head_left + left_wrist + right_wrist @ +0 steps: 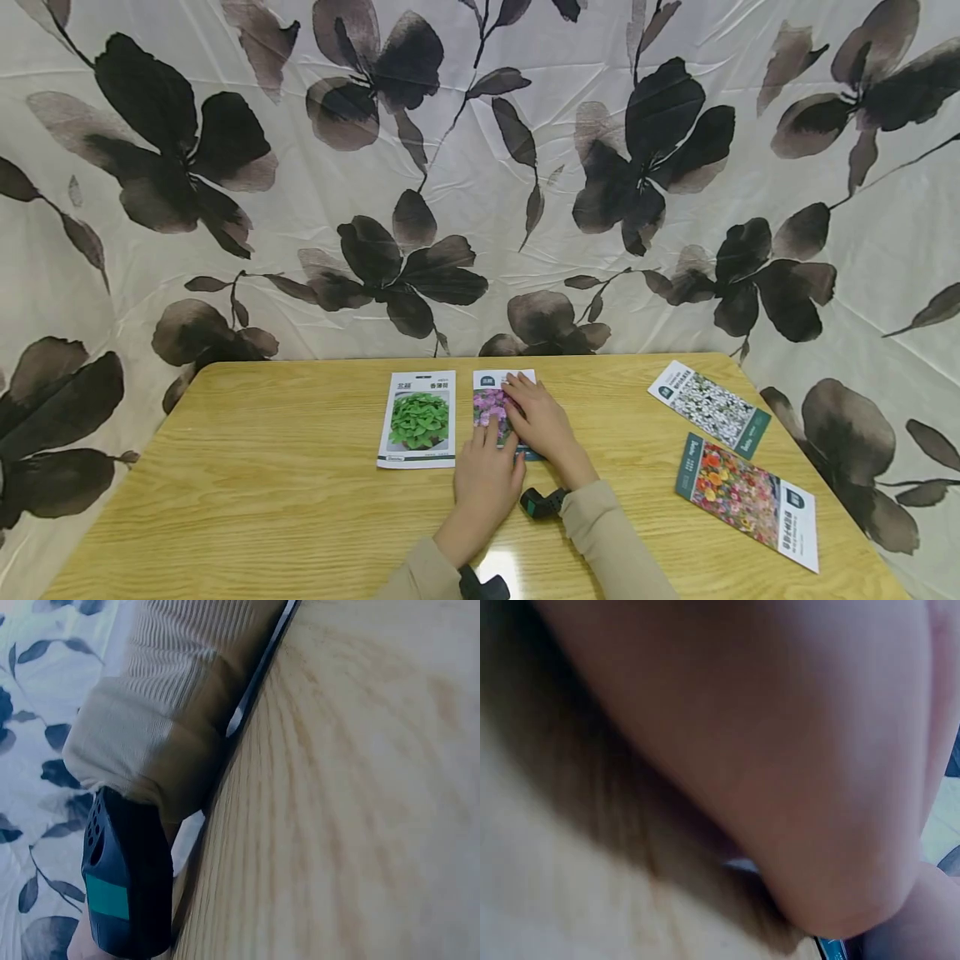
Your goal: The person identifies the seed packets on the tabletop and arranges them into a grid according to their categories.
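Observation:
Both hands lie on a seed packet (pixel 487 397) with purple flowers, flat on the wooden table. My left hand (pixel 483 479) touches its lower left part with extended fingers. The right hand (pixel 542 419) rests across its right side, fingers pointing up and left, covering much of the print. To the left lies a seed packet (pixel 418 421) with green leaves, apart from both hands. In the right wrist view, the blurred hand (pixel 795 765) fills most of the picture. The left wrist view shows a beige sleeve (pixel 150 727) and a black wrist device (pixel 127 877).
On the table's right side lie a seed packet (pixel 712 406) with white flowers and another (pixel 742 493) with orange and pink flowers, both slanted. The wooden table (pixel 262 483) ends at the back against a white cloth (pixel 540 275) with dark flowers.

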Tool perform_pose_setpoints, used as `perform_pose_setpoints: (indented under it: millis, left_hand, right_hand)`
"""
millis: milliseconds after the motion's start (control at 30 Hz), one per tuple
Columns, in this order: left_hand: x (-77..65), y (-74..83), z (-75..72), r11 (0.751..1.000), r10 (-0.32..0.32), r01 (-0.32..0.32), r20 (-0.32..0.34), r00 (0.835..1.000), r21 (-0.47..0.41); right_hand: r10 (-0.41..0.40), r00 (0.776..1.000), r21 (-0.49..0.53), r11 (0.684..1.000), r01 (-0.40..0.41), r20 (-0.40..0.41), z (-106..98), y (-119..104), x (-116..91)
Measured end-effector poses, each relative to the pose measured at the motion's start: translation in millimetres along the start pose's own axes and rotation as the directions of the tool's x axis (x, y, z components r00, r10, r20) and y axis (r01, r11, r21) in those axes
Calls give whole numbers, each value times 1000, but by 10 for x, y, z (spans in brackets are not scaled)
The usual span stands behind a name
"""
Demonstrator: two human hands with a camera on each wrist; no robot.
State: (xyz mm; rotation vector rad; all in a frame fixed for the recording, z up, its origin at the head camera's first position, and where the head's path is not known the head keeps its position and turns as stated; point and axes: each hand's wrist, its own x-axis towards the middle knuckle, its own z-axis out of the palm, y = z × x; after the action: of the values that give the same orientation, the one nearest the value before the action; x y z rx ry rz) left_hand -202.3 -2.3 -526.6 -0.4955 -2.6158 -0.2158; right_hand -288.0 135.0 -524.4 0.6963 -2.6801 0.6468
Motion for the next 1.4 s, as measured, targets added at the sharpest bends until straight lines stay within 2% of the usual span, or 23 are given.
perform_pose_setpoints:
  millis: [333,633,833,1233,1400]
  left_hand:
    - [-10,31,-1,999,-37,37,3,999,5]
    - [-13,23,-10,1000,-30,30,-11,999,4]
    - [-15,25,-11,999,-41,41,7,999,-7]
    - [-15,18,1,999,-43,43,-10,999,-20]
    - [-21,20,19,1000,-31,31,-17,999,0]
  right_hand:
    - [-18,998,2,1000,18,61,-14,4,0]
    - [-16,999,11,1000,16,50,6,20,-3]
    - [-20,999,16,1000,20,41,7,23,1]
    - [-7,998,14,1000,6,66,-1,22,12]
    - [0,999,55,999,-2,43,-4,20,-3]
